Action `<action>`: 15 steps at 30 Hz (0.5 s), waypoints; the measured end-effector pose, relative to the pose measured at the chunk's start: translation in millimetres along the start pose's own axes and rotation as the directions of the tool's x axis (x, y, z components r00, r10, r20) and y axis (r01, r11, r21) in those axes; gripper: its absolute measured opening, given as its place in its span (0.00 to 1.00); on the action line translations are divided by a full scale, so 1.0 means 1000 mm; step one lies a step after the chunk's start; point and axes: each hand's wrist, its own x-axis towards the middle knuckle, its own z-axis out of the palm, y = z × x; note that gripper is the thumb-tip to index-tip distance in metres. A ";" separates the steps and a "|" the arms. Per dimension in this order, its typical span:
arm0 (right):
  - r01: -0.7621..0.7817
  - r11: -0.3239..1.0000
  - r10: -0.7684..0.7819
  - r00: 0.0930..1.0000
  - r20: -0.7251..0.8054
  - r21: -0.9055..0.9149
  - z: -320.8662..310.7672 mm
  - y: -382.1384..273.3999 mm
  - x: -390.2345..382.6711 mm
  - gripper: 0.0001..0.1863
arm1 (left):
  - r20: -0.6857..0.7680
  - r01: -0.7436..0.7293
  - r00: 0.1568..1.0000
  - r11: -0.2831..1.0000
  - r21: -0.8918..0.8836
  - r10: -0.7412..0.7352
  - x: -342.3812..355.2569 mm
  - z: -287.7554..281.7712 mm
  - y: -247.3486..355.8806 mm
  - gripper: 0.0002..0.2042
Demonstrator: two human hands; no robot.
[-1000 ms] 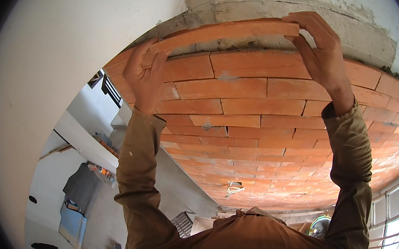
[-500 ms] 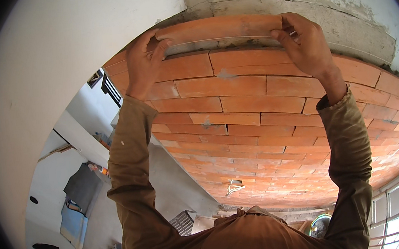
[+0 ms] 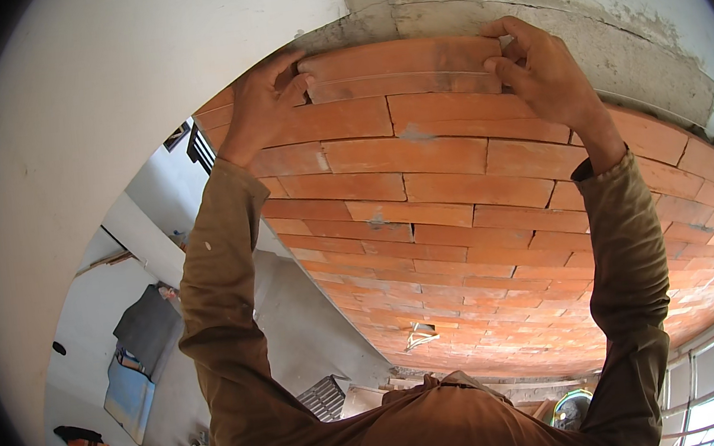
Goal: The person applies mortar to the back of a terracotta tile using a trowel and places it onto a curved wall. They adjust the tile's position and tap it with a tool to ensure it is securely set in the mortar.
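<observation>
A long orange brick (image 3: pixel 401 62) sits level on the upper course of the brick wall (image 3: pixel 445 192), its lower edge meeting the bricks below. My left hand (image 3: pixel 266 106) grips its left end, with the thumb at the front edge and some fingers hidden behind. At the other end, my right hand (image 3: pixel 546 72) holds the brick between thumb and fingers, the index finger lying over the top corner. A thin string runs level across the brick's front face. Grey mortar shows in patches between some lower bricks.
Above the brick is a rough grey concrete beam (image 3: pixel 545 20). A smooth white wall (image 3: pixel 101 102) curves in at the left. Far below are a grey floor (image 3: pixel 297 316), a dark plastic crate (image 3: pixel 321 398), a round tub (image 3: pixel 573 409) and a barred window (image 3: pixel 712 368).
Both hands have brought the brick down onto the course below, closing the gap beneath it. Its front face has turned more toward me, and the string now crosses that face.
</observation>
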 end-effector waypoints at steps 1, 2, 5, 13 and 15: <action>0.018 1.000 -0.018 1.000 -0.015 0.000 0.001 0.005 0.002 0.15 | -0.039 -0.058 0.998 0.998 0.007 0.059 0.001 0.001 0.001 0.18; 0.008 1.000 -0.008 1.000 0.007 -0.004 0.000 0.005 0.003 0.15 | -0.118 -0.081 0.989 0.996 0.034 0.085 -0.001 0.002 0.005 0.18; -0.027 0.999 0.029 0.997 0.068 -0.044 -0.004 0.005 0.008 0.16 | -0.309 -0.104 0.941 0.988 0.116 0.136 -0.015 0.006 0.020 0.16; -0.022 1.000 0.023 0.997 0.070 -0.019 -0.002 0.002 0.014 0.17 | -0.418 0.040 0.908 0.993 0.109 0.009 -0.063 0.041 0.008 0.09; -0.020 0.997 0.025 0.998 0.064 -0.079 -0.003 0.001 0.015 0.17 | -0.449 0.037 0.893 0.995 0.091 0.008 -0.065 0.048 0.006 0.08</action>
